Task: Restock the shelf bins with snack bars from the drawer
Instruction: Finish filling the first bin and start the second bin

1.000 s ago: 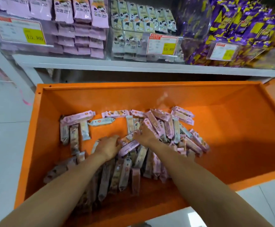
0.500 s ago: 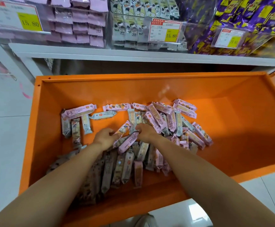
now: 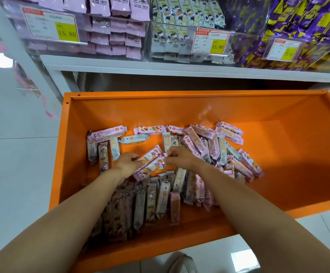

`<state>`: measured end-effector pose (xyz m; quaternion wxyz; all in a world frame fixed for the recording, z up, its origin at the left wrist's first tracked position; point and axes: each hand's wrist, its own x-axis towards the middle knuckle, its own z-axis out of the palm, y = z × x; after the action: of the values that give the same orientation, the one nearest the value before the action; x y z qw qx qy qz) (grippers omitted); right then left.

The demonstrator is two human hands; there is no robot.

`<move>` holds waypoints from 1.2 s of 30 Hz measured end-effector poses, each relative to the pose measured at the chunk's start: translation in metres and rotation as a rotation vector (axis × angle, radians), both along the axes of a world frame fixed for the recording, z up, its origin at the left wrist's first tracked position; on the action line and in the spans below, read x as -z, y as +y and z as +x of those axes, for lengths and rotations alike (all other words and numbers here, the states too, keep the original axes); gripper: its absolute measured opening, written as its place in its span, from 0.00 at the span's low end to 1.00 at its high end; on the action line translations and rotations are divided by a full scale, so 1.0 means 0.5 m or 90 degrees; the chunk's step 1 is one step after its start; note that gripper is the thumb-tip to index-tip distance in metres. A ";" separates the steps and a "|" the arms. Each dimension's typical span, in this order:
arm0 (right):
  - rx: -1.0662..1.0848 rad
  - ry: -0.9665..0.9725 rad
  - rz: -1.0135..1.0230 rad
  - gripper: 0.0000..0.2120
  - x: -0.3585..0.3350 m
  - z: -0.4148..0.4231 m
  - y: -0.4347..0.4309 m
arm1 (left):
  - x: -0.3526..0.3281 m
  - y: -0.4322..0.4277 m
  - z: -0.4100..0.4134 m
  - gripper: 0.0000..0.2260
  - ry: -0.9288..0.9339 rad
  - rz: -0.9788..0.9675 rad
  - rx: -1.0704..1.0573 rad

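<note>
My left hand (image 3: pixel 127 164) gripped two pink bars (image 3: pixel 151 159) by their near ends while my right hand (image 3: pixel 179 157) pinched one's far tip, left of the drawer's (image 3: pixel 179 107) middle.

- Orange drawer (image 3: pixel 278 154): pulled open, filling the centre and lower frame.
- Drawer floor: carries loose snack bars (image 3: pixel 209 142) in pink, pale and brown wrappers, piled centre-left. The right part is bare.
- White shelf (image 3: pixel 160 67): runs across the upper frame, above the drawer.
- Shelf top: carries clear bins (image 3: pixel 42 43) side by side, holding pink packs (image 3: pixel 118 36) upper left, pale packs (image 3: pixel 170 40) upper centre and purple-yellow packs (image 3: pixel 297 26) upper right.
- Tiled floor (image 3: pixel 12 174): left and bottom edges, with a shoe (image 3: pixel 181 263) at bottom centre.
</note>
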<state>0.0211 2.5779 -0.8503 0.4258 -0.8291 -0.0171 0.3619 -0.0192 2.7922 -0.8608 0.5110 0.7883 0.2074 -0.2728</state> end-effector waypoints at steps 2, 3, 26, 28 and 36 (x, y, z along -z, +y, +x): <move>0.045 0.004 0.050 0.09 0.000 0.004 0.004 | -0.004 0.013 0.000 0.20 -0.004 -0.014 -0.020; 0.065 0.002 0.063 0.08 -0.006 0.005 0.008 | -0.006 0.020 0.000 0.18 -0.003 -0.026 -0.027; 0.328 -0.172 0.189 0.06 -0.198 -0.009 0.242 | -0.206 0.127 -0.033 0.17 -0.060 -0.265 -0.084; 0.331 -0.209 0.189 0.07 -0.215 -0.014 0.269 | -0.226 0.138 -0.035 0.17 -0.083 -0.271 -0.115; 0.261 -0.236 0.226 0.18 -0.302 -0.039 0.312 | -0.302 0.163 -0.044 0.11 -0.172 -0.293 -0.204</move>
<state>0.0015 2.7337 -0.6994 0.6173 -0.7799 0.0101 0.1030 -0.0410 2.8737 -0.7100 0.7356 0.6382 0.1921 -0.1211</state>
